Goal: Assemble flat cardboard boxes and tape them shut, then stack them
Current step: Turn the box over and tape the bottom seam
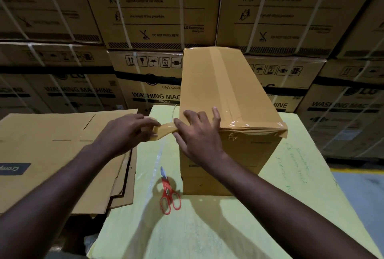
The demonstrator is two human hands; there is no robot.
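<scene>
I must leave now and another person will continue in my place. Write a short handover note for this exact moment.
Left hand: grips the brown packing tape roll, its strip stretched to the tall brown cardboard box.
Right hand: flat fingers press the strip onto the box's near left top corner.
Box stands on the pale green covered surface; red-handled scissors lie before it; flat cardboard sheets are stacked at left.
Done: box assembled, top seam and near edge taped.
Left: cut the strip, stack the box, assemble the flats.
</scene>
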